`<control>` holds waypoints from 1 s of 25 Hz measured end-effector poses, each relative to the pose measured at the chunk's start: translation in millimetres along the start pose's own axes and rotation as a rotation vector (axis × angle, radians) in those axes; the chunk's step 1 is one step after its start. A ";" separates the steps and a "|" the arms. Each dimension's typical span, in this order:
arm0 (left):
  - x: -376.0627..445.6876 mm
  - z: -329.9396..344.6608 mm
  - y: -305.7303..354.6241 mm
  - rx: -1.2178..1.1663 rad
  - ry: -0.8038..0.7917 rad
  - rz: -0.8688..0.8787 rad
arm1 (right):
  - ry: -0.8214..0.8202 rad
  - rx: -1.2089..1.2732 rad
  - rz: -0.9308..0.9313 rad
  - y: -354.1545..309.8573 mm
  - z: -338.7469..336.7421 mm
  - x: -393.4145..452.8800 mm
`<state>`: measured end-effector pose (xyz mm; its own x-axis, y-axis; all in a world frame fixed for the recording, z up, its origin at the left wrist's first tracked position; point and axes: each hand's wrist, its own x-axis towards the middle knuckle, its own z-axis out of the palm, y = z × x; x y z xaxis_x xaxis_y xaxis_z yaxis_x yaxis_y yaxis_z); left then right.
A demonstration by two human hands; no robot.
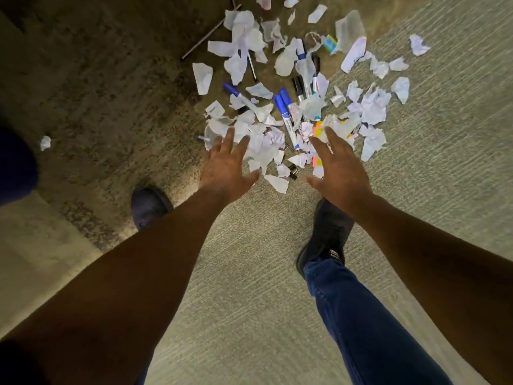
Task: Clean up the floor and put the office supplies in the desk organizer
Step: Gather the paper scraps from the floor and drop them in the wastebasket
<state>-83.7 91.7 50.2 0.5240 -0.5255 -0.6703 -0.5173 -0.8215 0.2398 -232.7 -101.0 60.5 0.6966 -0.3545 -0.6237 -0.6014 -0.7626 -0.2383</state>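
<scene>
A heap of torn white paper scraps [261,143] lies on the carpet [249,259] ahead of me. Mixed into it are blue-capped markers [286,112], black markers [298,86], a pen [252,65], bright sticky notes [317,132] and a black binder clip [293,172]. My left hand [227,165] hovers over the near left edge of the heap with fingers spread and holds nothing. My right hand [338,168] hovers over the near right edge, also spread and empty. No desk organizer is in view.
My two dark shoes [150,207] [327,232] stand on the carpet just behind the heap. A thin metal rod [211,31] lies at the far left of the mess. A stray scrap [45,143] sits alone at the left. A sticky note pad [330,44] lies at the back.
</scene>
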 end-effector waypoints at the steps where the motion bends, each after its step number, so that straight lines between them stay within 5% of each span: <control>1: 10.9 5.7 0.3 0.021 -0.002 -0.016 | -0.008 -0.014 -0.004 6.5 4.4 6.6; 7: 62.8 34.4 4.0 0.124 -0.059 -0.070 | -0.084 -0.188 0.012 28.3 20.6 49.2; 25: 79.0 34.2 29.4 -0.113 0.196 0.111 | 0.021 -0.159 -0.220 21.4 23.2 99.3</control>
<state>-80.6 33.5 -19.7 0.5951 -0.6375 -0.4894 -0.5059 -0.7703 0.3882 -185.5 -140.0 -23.9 0.8125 -0.1810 -0.5542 -0.3671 -0.8973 -0.2451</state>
